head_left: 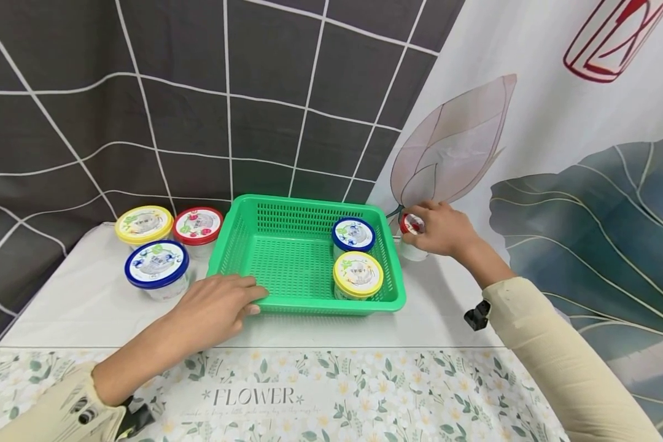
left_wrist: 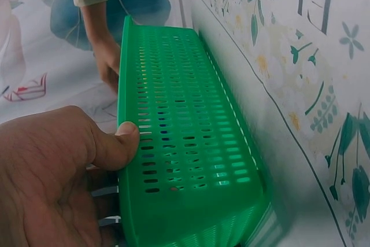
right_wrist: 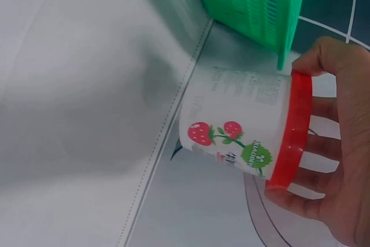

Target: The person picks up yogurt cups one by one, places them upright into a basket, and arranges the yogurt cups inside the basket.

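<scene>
My left hand [head_left: 217,310] grips the near left rim of a green plastic basket [head_left: 304,305], its thumb [left_wrist: 122,143] pressed on the outer wall in the left wrist view. Inside the basket's right end stand a blue-lidded tub [head_left: 353,234] and, nearer me, a yellow-lidded tub [head_left: 358,274]. Just outside the basket's right wall, my right hand [head_left: 439,228] holds a tub with a red lid [right_wrist: 292,134]. Thumb and fingers spread around that lid's edge. Strawberries are printed on the tub's white side [right_wrist: 222,120]; in the head view the hand covers much of the lid.
Left of the basket cluster three more tubs: one yellow-lidded [head_left: 144,224], one red-lidded [head_left: 197,226], one blue-lidded [head_left: 157,264]. A dark checked cloth [head_left: 188,123] hangs behind. Along the front runs a floral mat [head_left: 287,393], and a leaf-printed curtain [head_left: 585,209] hangs at right.
</scene>
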Motion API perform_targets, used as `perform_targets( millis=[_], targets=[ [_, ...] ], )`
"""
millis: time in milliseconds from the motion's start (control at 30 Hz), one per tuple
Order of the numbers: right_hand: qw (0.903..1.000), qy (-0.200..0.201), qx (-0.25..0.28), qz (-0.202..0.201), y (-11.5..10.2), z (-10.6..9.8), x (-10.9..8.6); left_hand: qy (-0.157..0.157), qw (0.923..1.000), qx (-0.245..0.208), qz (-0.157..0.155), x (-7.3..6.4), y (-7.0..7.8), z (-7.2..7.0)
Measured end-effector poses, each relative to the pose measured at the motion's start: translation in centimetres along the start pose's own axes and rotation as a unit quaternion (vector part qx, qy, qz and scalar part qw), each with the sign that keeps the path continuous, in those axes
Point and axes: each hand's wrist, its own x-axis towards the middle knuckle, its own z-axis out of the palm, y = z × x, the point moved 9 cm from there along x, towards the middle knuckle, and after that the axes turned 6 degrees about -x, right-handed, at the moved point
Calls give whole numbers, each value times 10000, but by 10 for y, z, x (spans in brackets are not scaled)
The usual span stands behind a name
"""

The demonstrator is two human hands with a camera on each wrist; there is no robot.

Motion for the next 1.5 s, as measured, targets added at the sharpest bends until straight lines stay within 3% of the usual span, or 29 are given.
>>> perform_targets(
  millis=[800,1133,1500],
  targets=[
    [9921,1233,160,190,-6,-62,-7,-67,9999,-44,-68,1,0,-1],
    [9893,1449,131,-96,-33,-74,-7,-65,10000,-23,-61,1,-1,0],
    [9807,1797,148,-755,-72,-81,-9,-68,10000,-4,36,1,-1,0]
  ],
)
